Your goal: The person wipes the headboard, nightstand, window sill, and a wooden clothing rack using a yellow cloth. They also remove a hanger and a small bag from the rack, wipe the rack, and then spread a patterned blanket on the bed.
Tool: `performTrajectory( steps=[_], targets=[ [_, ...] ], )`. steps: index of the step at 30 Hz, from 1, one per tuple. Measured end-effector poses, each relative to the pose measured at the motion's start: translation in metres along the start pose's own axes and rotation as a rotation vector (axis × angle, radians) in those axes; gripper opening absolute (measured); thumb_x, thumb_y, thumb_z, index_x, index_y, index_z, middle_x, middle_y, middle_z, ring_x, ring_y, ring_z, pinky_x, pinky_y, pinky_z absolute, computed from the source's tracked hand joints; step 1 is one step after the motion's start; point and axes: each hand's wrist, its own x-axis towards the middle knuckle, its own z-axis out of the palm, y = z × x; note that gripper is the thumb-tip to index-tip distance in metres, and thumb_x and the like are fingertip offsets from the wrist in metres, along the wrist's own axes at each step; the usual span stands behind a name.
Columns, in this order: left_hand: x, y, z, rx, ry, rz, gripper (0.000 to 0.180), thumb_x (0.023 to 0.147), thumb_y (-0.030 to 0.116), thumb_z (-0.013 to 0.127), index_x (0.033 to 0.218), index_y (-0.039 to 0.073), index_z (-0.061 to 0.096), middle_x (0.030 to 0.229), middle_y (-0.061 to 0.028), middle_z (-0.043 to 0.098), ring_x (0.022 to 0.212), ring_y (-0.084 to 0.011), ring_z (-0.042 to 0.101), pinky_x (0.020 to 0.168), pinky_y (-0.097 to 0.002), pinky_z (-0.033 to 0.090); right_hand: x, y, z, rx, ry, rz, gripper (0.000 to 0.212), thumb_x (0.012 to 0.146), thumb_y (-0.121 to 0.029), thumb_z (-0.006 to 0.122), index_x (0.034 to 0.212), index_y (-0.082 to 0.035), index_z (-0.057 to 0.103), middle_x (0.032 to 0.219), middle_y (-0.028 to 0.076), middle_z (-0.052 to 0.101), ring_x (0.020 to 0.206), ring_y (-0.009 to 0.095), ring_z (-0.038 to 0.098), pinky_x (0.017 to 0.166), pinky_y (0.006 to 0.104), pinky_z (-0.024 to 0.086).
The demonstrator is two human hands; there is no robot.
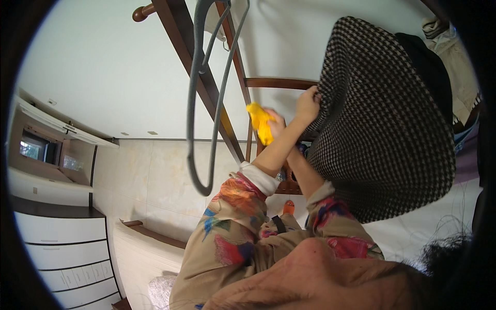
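The person's head (289, 289) lies nearest — we see the left hand (308, 105) gripping checked fabric (385, 119), the right hand (278, 124) clutching a yellow cloth (262, 124).

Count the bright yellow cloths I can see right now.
1: the yellow cloth is in the right hand, to the left of the checked fabric that the left hand grips. Others may be hidden behind that fabric.
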Motion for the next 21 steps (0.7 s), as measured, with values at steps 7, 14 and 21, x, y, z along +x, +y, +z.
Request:
performTrajectory(
  steps=[7,14,21],
  targets=[
    [-0.057,0.028,-0.016,-0.243,0.226,0.089,0.050,0.089,0.008,0.054,0.135,-0.003,0.037,0.138,-0.0178,0.040,0.129,-0.0314,0.037,0.110,-0.0394,0.026,-0.195,0.044,-0.014,0.021,0.186,0.571,0.055,0.076,0.012,0.041,0.128,-0.004,0.051,0.116,0.008,0.058,0.100,0.018,0.059,0.084,0.0301,0.050],
    [-0.204,0.178,0.015,-0.241,-0.415,1.170,0.027,0.072,0.006,0.058,0.099,0.001,0.063,0.109,-0.0140,0.061,0.101,-0.0311,0.060,0.083,-0.0429,0.052,-0.316,0.004,-0.071,-0.519,0.009,0.352,0.061,0.074,0.006,0.049,0.134,-0.003,0.047,0.126,0.011,0.055,0.116,0.020,0.051,0.101,0.0326,0.039],
    [-0.194,0.184,0.146,0.651,-0.566,1.094,0.040,0.074,0.011,0.058,0.113,0.000,0.058,0.107,-0.0144,0.060,0.114,-0.0291,0.053,0.108,-0.0429,0.033,-0.389,-0.071,-0.162,-0.410,-0.145,0.429,0.061,0.076,0.003,0.052,0.136,0.000,0.044,0.128,0.012,0.053,0.117,0.022,0.049,0.100,0.0326,0.039]
  ],
)
